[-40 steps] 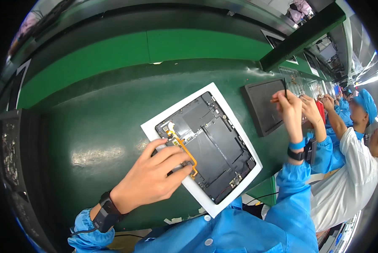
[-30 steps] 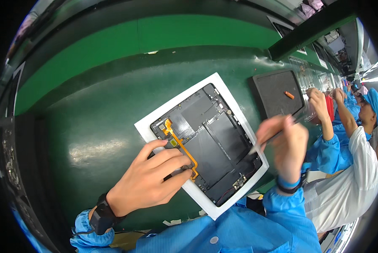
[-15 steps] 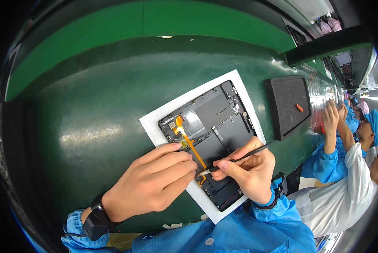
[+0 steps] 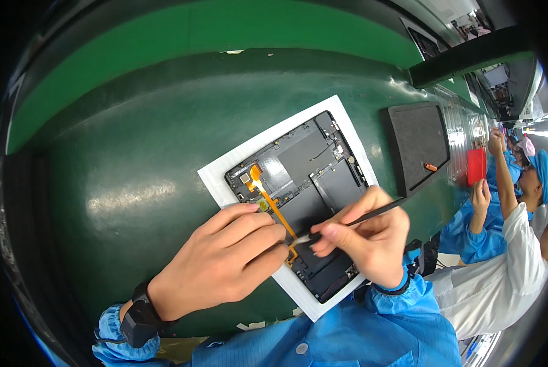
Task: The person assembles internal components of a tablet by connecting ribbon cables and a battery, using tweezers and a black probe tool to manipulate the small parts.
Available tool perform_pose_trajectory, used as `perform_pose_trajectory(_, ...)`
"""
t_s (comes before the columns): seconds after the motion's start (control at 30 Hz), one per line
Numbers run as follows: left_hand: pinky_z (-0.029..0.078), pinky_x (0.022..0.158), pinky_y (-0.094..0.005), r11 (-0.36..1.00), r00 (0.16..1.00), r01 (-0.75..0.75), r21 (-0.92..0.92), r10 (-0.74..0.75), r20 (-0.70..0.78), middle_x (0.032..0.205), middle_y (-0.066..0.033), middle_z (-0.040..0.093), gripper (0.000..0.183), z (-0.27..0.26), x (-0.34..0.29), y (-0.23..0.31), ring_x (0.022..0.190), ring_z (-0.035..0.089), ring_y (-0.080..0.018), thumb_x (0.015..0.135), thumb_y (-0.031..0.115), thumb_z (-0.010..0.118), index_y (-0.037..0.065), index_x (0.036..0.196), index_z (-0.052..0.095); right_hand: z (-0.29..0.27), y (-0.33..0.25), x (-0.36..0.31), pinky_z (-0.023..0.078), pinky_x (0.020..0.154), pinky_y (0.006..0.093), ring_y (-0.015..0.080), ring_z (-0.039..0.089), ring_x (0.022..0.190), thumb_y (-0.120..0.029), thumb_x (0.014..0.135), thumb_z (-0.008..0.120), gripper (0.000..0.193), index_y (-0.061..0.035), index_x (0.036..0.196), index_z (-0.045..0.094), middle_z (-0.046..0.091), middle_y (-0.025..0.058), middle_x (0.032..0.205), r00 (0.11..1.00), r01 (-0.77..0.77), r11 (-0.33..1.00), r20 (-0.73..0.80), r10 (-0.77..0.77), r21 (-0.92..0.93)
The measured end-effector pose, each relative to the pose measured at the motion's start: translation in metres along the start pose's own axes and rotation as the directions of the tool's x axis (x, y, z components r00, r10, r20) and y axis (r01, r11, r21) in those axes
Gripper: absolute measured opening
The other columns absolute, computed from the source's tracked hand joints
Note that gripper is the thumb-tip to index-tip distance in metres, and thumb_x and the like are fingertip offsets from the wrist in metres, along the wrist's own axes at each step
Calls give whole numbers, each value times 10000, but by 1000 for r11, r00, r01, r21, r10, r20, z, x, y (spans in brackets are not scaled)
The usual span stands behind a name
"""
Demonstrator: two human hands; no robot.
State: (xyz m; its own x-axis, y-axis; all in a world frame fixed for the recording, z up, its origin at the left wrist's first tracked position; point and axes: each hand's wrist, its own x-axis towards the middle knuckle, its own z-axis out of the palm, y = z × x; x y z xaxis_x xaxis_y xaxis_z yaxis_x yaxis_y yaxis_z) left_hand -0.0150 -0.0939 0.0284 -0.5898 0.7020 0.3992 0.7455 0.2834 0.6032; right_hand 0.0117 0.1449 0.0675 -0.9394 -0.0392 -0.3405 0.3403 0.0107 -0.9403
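Opened tablet point(image 4: 302, 211) laid on white board point(image 4: 215, 182), on green table point(image 4: 133, 147). Orange ribbon cable point(image 4: 283, 217) set along its left side. Left hand point(image 4: 225, 260) rested over tablet edge, fingers bent; grip cannot be told. Black tool point(image 4: 381, 210) grasped by right hand point(image 4: 371, 238), pale tip held near ribbon cable.

The tablet point(image 4: 298, 147) lies on a mat point(image 4: 217, 183) on the bench point(image 4: 127, 147), a ribbon cable point(image 4: 278, 214) in its left side; right of it sits a tray point(image 4: 415, 131), a component point(image 4: 430, 166) in its near right.
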Motion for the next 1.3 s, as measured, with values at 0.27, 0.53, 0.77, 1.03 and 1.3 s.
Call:
perform_pose_trajectory(0.27,465,1030,-450,992,983,125,23,-127,129,1122,-21,609,253,-3,9,12,1121,565,-250,758,92,770,180,995,758,-12,-19,8,651,778,418,266,766,786,114,879,737,210,39,856,542,728,273,854,985,148,975,108,-132,-166)
perform_pose_trajectory(0.53,486,997,-448,977,987,158,-144,-154,39,1095,-34,670,234,1,1,0,1084,610,-265,775,75,813,74,991,724,-6,-18,9,608,625,263,168,754,768,59,856,801,186,33,809,623,728,150,808,923,264,862,374,-94,-433)
perform_pose_trajectory(0.77,503,979,-443,981,992,125,-148,-124,13,1086,-48,695,224,-4,6,1,1060,637,-264,790,64,822,47,983,710,13,17,-27,635,623,288,205,759,726,92,907,723,175,43,857,563,718,174,830,990,126,992,-58,-126,-6)
perform_pose_trajectory(1.03,508,965,-441,970,988,149,-194,-154,-12,1066,-57,701,233,-3,4,3,1038,647,-275,781,54,828,36,978,705,1,5,-2,657,634,311,220,763,749,95,911,719,180,46,869,550,709,167,801,983,171,985,-65,-171,-7)
perform_pose_trajectory(1.3,515,961,-445,969,987,151,-195,-158,-18,1064,-60,703,234,-4,2,1,1041,648,-271,786,61,829,27,984,709,1,5,5,656,632,303,209,759,742,106,909,710,174,42,868,553,706,151,804,992,122,992,21,-122,-7)
